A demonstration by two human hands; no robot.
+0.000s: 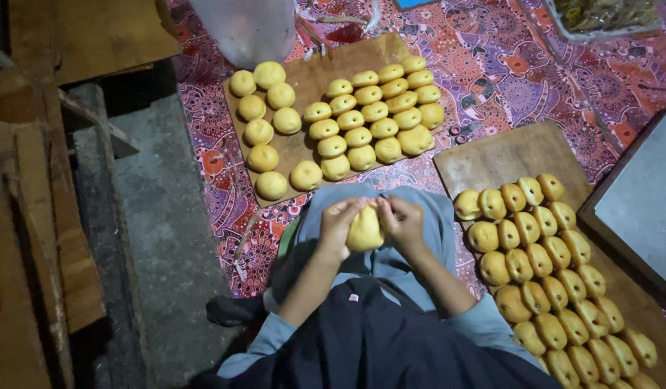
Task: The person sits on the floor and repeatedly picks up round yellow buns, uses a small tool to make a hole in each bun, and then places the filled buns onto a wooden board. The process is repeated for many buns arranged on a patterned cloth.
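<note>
A yellow dough ball [365, 230] is held between both hands above my lap. My left hand [338, 223] grips its left side and my right hand [402, 222] pinches its right side near the top. In front of me lies a wooden board [325, 68] with several shaped yellow dough balls [361, 133] in rows and rounder ones [261, 130] on its left part. To my right a second wooden board [506, 155] carries several rows of shaped dough balls [549, 281].
A patterned red and purple cloth [491, 65] covers the floor under the boards. A translucent plastic bag [246, 29] sits at the top. A grey slab [646, 198] lies at far right, wooden planks [37, 216] at left, a tray [606, 18] top right.
</note>
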